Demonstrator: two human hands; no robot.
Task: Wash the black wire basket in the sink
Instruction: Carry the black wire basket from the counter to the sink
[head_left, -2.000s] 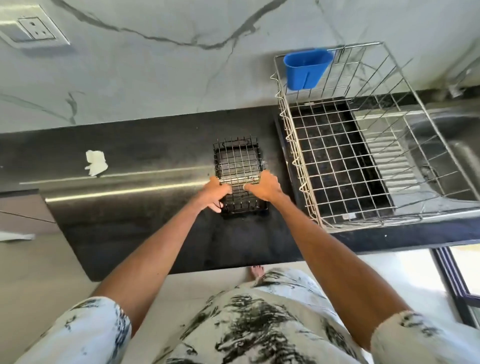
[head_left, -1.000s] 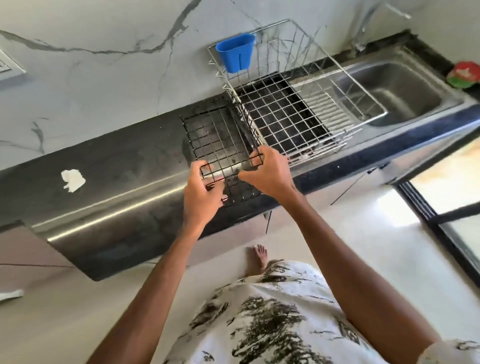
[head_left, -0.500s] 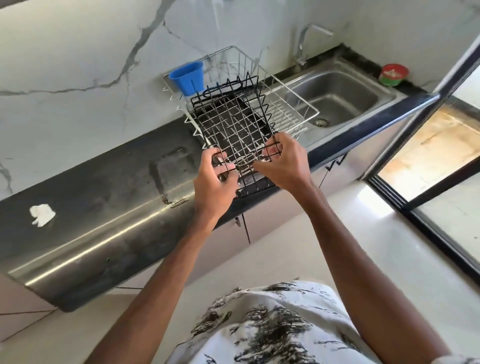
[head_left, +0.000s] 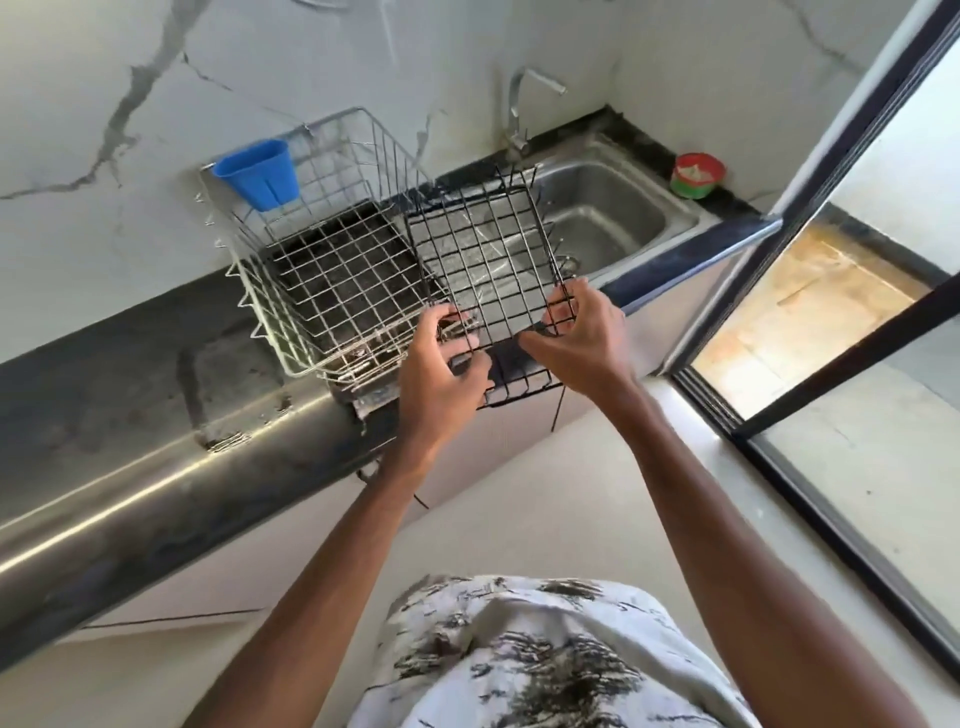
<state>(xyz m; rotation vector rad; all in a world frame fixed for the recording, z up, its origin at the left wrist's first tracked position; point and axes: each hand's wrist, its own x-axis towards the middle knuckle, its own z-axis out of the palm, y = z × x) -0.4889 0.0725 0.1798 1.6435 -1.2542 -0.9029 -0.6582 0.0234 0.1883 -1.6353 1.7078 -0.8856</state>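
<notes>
The black wire basket (head_left: 488, 260) hangs in the air, tilted with its far end raised, over the ribbed draining board just left of the sink (head_left: 649, 218). The left hand (head_left: 441, 374) curls its fingers round the wires at the near-left corner, and the right hand (head_left: 582, 343) grasps the near-right corner the same way.

The task looks barely begun. The basket is off the counter (head_left: 104, 374) and almost at the basin, but it is not yet inside. No water shows at the tap (head_left: 517, 109), and the basin looks dry. Lowering it in, wetting it and scrubbing are all left to do.

Room is tight on the left: the silver dish rack (head_left: 322, 280), with a blue cup (head_left: 260, 174) hooked on its far-left corner, stands just beside the basket, so a snag of wire on wire seems possible. To the right the basin lies open, though it looks only a little wider than the basket. The tap rises at the far rim, and a red and green tub (head_left: 696, 174) sits on the far right ledge, near the door frame (head_left: 852, 130).
</notes>
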